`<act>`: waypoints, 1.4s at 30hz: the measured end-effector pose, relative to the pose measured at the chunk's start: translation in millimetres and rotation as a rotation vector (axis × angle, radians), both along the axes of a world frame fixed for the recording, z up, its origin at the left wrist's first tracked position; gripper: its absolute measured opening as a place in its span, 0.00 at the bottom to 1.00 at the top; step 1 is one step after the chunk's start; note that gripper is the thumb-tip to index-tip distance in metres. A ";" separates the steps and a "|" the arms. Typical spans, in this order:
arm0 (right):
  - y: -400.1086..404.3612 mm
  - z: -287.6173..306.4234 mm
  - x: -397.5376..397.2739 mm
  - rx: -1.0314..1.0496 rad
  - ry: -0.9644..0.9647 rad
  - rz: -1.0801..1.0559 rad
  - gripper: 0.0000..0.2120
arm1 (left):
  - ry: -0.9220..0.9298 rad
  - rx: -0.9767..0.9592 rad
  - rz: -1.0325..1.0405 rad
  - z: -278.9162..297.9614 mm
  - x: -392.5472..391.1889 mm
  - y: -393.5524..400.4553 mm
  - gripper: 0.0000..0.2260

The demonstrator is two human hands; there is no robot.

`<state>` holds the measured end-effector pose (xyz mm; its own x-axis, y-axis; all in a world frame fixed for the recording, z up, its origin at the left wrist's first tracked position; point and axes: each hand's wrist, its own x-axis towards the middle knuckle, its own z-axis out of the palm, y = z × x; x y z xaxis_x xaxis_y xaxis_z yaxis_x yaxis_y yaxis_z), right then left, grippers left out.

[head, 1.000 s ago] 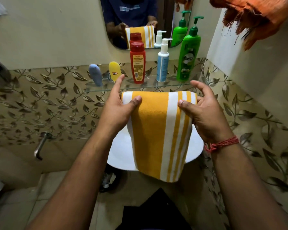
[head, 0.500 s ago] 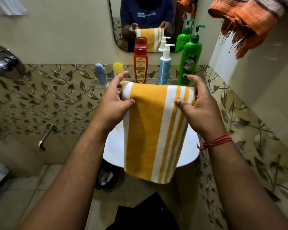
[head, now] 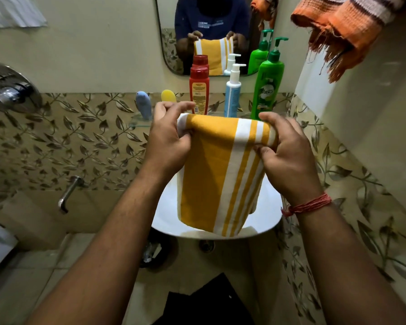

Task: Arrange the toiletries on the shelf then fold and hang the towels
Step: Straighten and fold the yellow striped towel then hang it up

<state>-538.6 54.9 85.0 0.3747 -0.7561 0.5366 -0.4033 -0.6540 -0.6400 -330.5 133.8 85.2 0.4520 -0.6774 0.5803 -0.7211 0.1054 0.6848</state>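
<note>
Dim, warm and yellowish overall, with soft shadows under the sink (head: pixel 265 227), a bright glint on the chrome valve (head: pixel 10 90), slight softness throughout, and wide-angle bending of walls and forearms toward the edges.

Left hand (head: pixel 167 139): being held raised in front of the body, fingers curled over the top left corner of a folded yellow-and-white striped terry towel (head: pixel 218 174), thumb being pressed against its near face. Right hand (head: pixel 288 156): being held level with the left, fingers curled over the top right corner, thumb tucked beneath the fold. Both bare forearms: being extended forward and upward from the lower corners of the view, converging toward the hands. Right wrist: being encircled by a red thread band (head: pixel 307 204).
</note>
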 end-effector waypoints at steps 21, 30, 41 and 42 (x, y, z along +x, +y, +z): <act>75.8 177.8 -53.8 -0.354 0.374 -0.800 0.08 | 0.215 -0.283 -0.749 126.8 -49.9 -102.1 0.13; 99.1 322.9 -96.7 -0.168 0.220 -1.026 0.14 | 0.728 -0.271 -1.362 238.2 -150.6 -119.4 0.07; 21.8 320.7 -146.2 -0.618 0.802 -1.169 0.25 | -0.413 -0.531 -0.957 273.1 -237.6 -173.7 0.15; 20.6 310.3 -144.3 -0.659 0.852 -1.125 0.26 | -0.444 -0.506 -0.934 270.3 -237.1 -176.2 0.15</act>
<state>-682.8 75.5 395.3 0.1528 -0.5716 0.8061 -0.9427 0.1606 0.2926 -567.6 -42.4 355.5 -0.4157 -0.2848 0.8638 -0.3840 0.9159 0.1172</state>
